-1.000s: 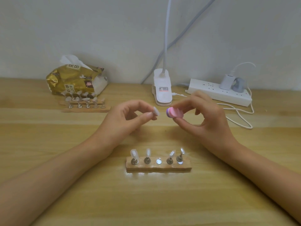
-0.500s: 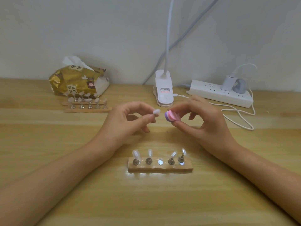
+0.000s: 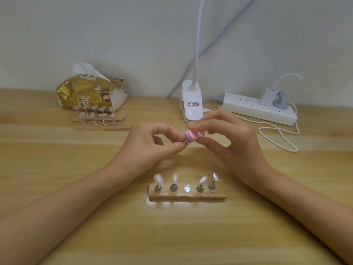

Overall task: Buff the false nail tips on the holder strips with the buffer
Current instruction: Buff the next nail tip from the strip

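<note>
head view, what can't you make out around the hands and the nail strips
- nail tip pinched by the left hand: hidden behind the buffer, head view; contact unclear.
- far holder strips: too small and blurred to count tips, head view.
- lamp: head cut off by top edge, head view.

Plain pale wall (image 3: 95, 35) across the top half of the frame. Below it, a light wooden table (image 3: 191, 236) runs edge to edge. Centre back, a white clip lamp (image 3: 192, 106), neck rising out of frame. To its right, a white power strip (image 3: 248, 108); upper left, a gold tissue pack (image 3: 89, 94).
</note>
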The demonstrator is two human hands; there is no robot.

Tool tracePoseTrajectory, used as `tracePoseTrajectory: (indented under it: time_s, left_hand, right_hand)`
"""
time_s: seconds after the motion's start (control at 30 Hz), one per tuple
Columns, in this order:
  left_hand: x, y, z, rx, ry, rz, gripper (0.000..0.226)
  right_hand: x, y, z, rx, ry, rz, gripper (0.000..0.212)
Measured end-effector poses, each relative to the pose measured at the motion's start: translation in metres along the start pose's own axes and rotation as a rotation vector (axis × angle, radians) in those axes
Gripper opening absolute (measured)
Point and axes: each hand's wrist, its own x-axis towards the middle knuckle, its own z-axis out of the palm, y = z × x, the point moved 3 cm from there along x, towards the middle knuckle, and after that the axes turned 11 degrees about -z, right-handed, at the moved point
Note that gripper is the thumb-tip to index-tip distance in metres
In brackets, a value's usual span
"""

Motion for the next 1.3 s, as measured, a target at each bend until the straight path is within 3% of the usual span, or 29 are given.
tracePoseTrajectory:
  time_s: [0.07,0.2,0.3,0.4,0.5,0.63,0.73,0.87,0.97,1.07,1.17,1.3]
  left_hand:
    - [0.000,0.002,0.001,0.005,0.009,0.004,0.014]
    - [0.001,-0.001,0.000,0.006,0.014,-0.023,0.015]
    - [0.001,-0.001,0.000,0.007,0.021,-0.025,0.016]
    - [0.001,0.000,0.000,0.004,0.016,-0.032,0.014]
    - [0.000,0.000,0.000,0.005,0.005,-0.024,0.014]
    - [0.000,-0.001,0.000,-0.013,-0.006,-0.043,0.013]
    - [0.000,0.000,0.000,0.006,-0.004,-0.033,0.017]
    - [0.000,0.000,0.000,-0.019,-0.005,-0.042,0.014]
    - [-0.001,0.001,0.000,-0.016,-0.007,-0.034,0.019]
    - [-0.001,0.001,0.000,-0.031,-0.011,-0.046,0.014]
    - [-0.002,0.001,0.000,-0.035,-0.016,-0.039,0.018]
    - [0.000,-0.001,-0.001,-0.046,-0.016,-0.053,0.015]
  right_hand:
    - [-0.001,-0.003,0.002,-0.016,-0.016,-0.070,0.020]
    - [0.000,0.001,0.000,-0.003,-0.006,0.004,0.020]
    - [0.000,-0.004,0.004,-0.010,-0.032,-0.085,0.016]
    - [0.000,0.001,0.001,-0.009,-0.015,0.012,0.018]
    - [-0.001,-0.002,0.003,-0.007,-0.027,-0.044,0.019]
    - [-0.001,0.001,0.001,0.008,-0.015,0.022,0.017]
    - [-0.001,-0.003,0.004,0.004,-0.041,-0.063,0.016]
    - [-0.001,0.003,-0.001,0.000,-0.017,0.038,0.017]
    - [-0.002,-0.003,0.003,0.004,-0.041,-0.063,0.016]
    - [-0.002,0.002,-0.002,0.006,-0.021,0.005,0.017]
    - [-0.003,-0.003,0.001,-0.008,-0.065,-0.046,0.015]
    - [-0.003,0.011,-0.007,-0.015,-0.006,0.139,0.017]
